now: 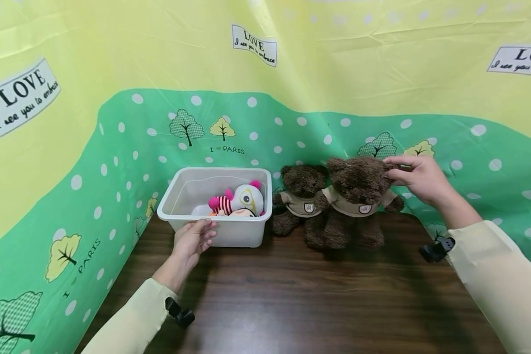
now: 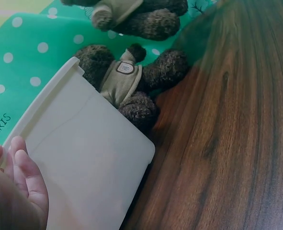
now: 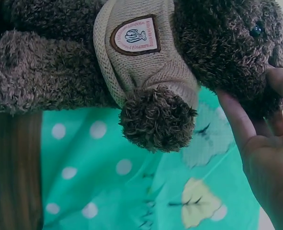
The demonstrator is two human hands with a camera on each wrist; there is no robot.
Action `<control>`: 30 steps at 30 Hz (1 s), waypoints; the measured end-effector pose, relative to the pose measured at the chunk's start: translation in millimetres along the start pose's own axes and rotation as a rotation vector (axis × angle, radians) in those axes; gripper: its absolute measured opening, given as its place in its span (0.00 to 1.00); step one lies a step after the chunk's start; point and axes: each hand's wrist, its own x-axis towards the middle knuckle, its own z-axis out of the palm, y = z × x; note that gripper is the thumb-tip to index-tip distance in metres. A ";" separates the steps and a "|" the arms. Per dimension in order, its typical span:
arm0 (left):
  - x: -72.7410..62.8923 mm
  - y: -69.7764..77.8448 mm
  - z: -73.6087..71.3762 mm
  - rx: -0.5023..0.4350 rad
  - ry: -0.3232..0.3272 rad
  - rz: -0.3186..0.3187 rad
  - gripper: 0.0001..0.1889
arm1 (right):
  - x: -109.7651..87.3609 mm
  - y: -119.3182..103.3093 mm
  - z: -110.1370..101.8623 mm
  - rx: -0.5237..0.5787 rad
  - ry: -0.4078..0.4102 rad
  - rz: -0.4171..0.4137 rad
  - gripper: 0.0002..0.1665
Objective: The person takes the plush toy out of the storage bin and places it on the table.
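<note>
My right hand point(image 1: 422, 178) pinches the ear side of the larger brown teddy bear point(image 1: 358, 184), its thumb and fingers pressed into the curly fur. The bear is upright in a beige knit sweater with a shield badge point(image 3: 135, 36). In the left wrist view my left hand point(image 2: 24, 184) is at the rim of a white plastic bin point(image 2: 93, 153), thumb and fingers around the edge. Inside the bin lies a plush toy point(image 1: 248, 199) with a white head, yellow-ringed eye and pink striped body. Another doll's face point(image 1: 242, 213) shows partly behind the front rim.
A smaller brown teddy bear point(image 1: 303, 189) in a like sweater sits between the bin and the larger bear, partly covered by it. All stand on a dark wooden table point(image 1: 301, 295). A green and yellow printed curtain point(image 1: 230, 113) hangs close behind and along the left.
</note>
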 end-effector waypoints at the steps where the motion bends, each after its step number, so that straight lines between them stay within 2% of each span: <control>1: -0.1 0.0 -0.1 0.001 0.002 0.001 0.12 | 0.5 5.6 -0.8 -0.001 -0.001 0.004 0.28; 12: -0.7 0.1 -0.7 0.012 0.006 0.010 0.13 | 4.1 60.7 -4.8 0.054 -0.015 0.086 0.33; 17: 0.8 -0.5 0.1 0.015 0.005 0.016 0.12 | 8.5 91.1 0.4 0.093 -0.021 0.098 0.33; 22: 3.1 -1.7 -0.5 0.013 0.010 0.013 0.12 | 14.2 108.2 8.9 0.148 -0.022 0.115 0.32; 25: 3.8 -1.7 -0.9 0.008 0.019 0.016 0.12 | 18.9 114.7 14.7 0.141 -0.029 0.126 0.32; 30: 4.5 -1.7 -1.4 0.012 0.030 0.020 0.12 | 25.3 124.9 28.1 0.066 -0.036 0.148 0.31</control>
